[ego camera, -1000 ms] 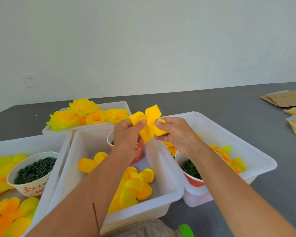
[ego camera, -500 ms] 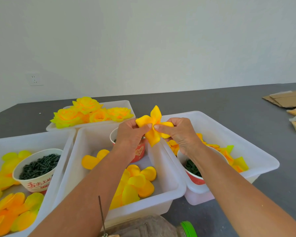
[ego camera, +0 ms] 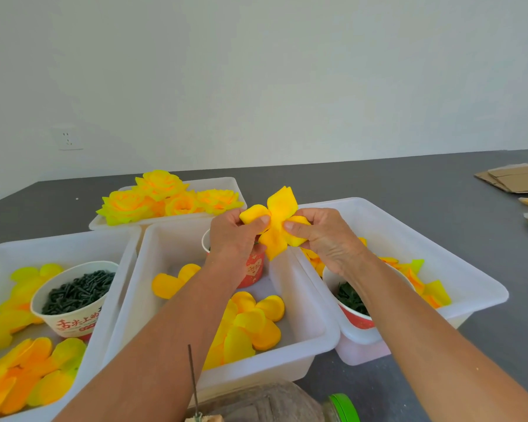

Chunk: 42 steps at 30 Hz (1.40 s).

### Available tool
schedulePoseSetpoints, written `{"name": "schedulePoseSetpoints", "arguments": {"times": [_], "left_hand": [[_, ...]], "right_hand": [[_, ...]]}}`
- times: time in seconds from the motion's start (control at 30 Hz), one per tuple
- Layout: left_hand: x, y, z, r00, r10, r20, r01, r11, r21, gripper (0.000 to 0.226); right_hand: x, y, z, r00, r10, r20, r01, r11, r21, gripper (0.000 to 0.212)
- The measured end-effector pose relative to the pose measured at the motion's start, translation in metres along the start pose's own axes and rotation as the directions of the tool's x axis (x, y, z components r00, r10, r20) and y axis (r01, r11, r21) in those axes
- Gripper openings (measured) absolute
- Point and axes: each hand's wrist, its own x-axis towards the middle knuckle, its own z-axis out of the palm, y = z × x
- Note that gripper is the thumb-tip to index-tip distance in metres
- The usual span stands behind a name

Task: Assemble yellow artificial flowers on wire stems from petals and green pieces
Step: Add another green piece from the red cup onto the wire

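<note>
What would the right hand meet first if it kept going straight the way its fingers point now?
The right hand points left across the yellow petal piece it pinches. Going straight on, it would most likely meet the left hand, whose thumb presses the same piece just opposite. Depth looks matched, though one view cannot confirm it.

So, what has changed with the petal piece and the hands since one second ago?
The yellow petal piece has turned a little between the fingers; its top petal now leans right. The left hand and right hand still pinch it from both sides above the middle white bin. Nothing was released; the bins and cups stayed.
</note>
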Motion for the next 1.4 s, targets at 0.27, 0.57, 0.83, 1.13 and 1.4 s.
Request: {"name": "schedulePoseSetpoints", "arguments": {"times": [0.27, 0.57, 0.83, 1.13, 1.4], "left_hand": [[-0.008, 0.009, 0.003, 0.99, -0.039, 0.139, 0.044, 0.999, -0.03, 0.016], [-0.01, 0.013, 0.005, 0.998, -0.05, 0.027, 0.051, 0.998, -0.032, 0.022], [-0.008, 0.013, 0.002, 0.989, -0.112, 0.093, 0.129, 0.972, -0.194, 0.014], [-0.009, 0.008, 0.005, 0.971, 0.238, -0.003, -0.236, 0.968, 0.089, 0.026], [-0.014, 0.007, 0.008, 0.894, 0.441, 0.078, -0.443, 0.846, 0.296, 0.032]], "right_hand": [[0.002, 0.003, -0.005, 0.947, -0.059, -0.315, 0.052, 0.998, -0.03, 0.019], [-0.002, 0.001, -0.001, 0.935, -0.314, -0.165, 0.256, 0.918, -0.302, 0.022], [0.0, 0.001, 0.0, 0.915, -0.356, -0.187, 0.289, 0.906, -0.311, 0.022], [0.001, 0.003, 0.001, 0.892, -0.224, -0.393, 0.048, 0.911, -0.409, 0.024], [-0.005, -0.009, 0.004, 0.988, 0.102, -0.116, -0.083, 0.983, 0.161, 0.01]]}}
